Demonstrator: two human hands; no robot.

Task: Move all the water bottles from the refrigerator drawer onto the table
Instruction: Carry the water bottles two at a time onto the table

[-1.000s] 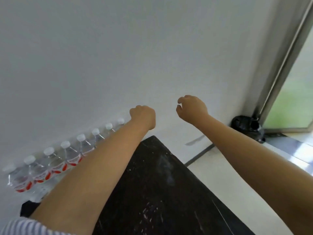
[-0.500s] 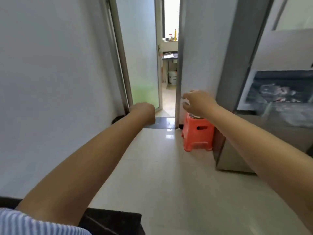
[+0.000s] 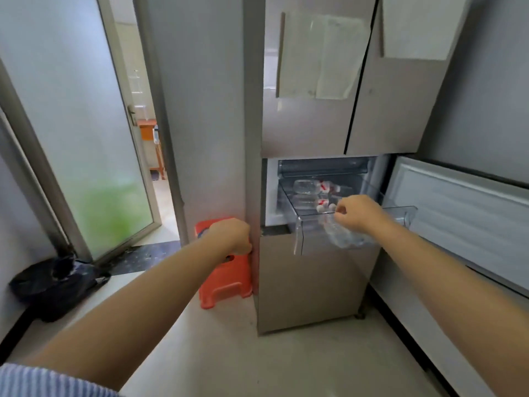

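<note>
**Bottles in the open drawer**

The water bottles (image 3: 315,187) lie in the pulled-out refrigerator drawer (image 3: 355,224), just beyond your right hand (image 3: 357,214), whose fingers curl loosely at its rim, empty. Your left hand (image 3: 232,234) is fisted, empty.

There is a single view, from a camera worn on the person's head. It faces forward and tilts down, standing close in front of the refrigerator (image 3: 312,130), whose pulled-out drawer (image 3: 343,216) sits just right of centre. Both bare forearms stretch out from the bottom corners, the left hand (image 3: 230,236) low at centre and the right hand (image 3: 357,214) at the drawer's front edge. The wide lens bends the edges: a glass door (image 3: 83,156) leans in on the left and the open fridge door (image 3: 463,213) fills the right side. The floor (image 3: 257,362) fills the bottom.
</note>
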